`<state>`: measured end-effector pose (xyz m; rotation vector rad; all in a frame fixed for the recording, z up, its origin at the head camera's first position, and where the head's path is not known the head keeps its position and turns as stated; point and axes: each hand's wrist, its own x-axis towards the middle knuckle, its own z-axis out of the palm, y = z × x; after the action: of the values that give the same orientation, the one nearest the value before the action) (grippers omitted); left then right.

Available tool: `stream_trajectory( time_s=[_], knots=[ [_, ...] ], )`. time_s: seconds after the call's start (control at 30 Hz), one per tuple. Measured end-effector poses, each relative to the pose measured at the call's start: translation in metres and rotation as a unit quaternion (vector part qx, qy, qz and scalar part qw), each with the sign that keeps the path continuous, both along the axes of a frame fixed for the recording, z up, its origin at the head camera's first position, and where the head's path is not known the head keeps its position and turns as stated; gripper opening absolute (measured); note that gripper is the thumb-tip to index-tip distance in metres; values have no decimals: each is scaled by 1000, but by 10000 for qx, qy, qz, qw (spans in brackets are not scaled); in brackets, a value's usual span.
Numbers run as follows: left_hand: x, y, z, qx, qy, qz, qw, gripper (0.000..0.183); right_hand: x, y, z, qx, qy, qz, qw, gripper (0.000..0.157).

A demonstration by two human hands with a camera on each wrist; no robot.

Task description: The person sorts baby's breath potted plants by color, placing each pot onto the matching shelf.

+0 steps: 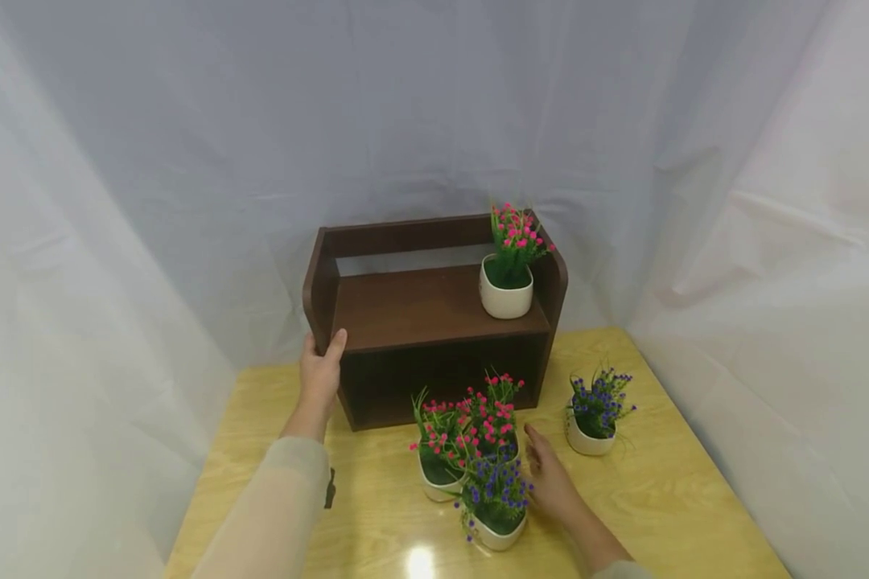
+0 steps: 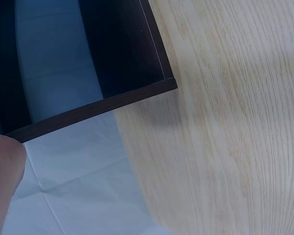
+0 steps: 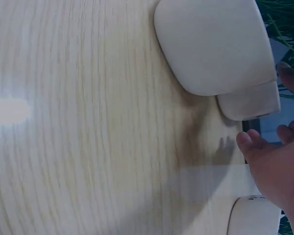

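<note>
My left hand (image 1: 321,374) holds the left side panel of a dark brown wooden shelf (image 1: 405,310), thumb on the front edge; the other fingers are hidden behind the panel. In the left wrist view only part of that hand (image 2: 5,169) shows beside the shelf's edge (image 2: 93,108). My right hand (image 1: 553,486) is just right of a pink-flowered pot (image 1: 494,422), its fingers loosely bent and holding nothing. In the right wrist view, the thumb of that hand (image 3: 279,164) is close to a white pot (image 3: 250,100); whether they touch I cannot tell.
A pink-flowered pot (image 1: 507,297) stands on the shelf's upper right. Another pink one (image 1: 442,478) and a purple-flowered pot (image 1: 498,527) crowd together in front. One more purple-flowered pot (image 1: 591,434) stands right on the wooden table (image 1: 666,498). White sheeting (image 1: 434,112) hangs around.
</note>
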<state>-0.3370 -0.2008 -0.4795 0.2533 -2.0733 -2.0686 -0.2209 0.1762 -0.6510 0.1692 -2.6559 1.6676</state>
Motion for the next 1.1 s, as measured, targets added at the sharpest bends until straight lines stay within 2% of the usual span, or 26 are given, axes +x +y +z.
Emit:
stream_trajectory(
  time_s=[0.17,0.37,0.6,0.83,1.1],
  knots=[
    [0,-1,-1,14,6,4,10000,57,-3,-3,-7,-246,-139,103,9995,81],
    [1,-1,1,-1,-20,38,10000,56,-8,-7,-11,-385,-529,-76,9978,88],
    [2,1,1,-16,12,23,10000,57,-15,-10,-17,-520,-579,-130,9969,87],
    [1,1,1,-29,15,54,10000,58,-16,-11,-24,-609,-708,-176,9955,77],
    [2,1,3,-79,11,62,9999,58,-13,-12,-21,-880,-654,-108,9939,79]
  ],
)
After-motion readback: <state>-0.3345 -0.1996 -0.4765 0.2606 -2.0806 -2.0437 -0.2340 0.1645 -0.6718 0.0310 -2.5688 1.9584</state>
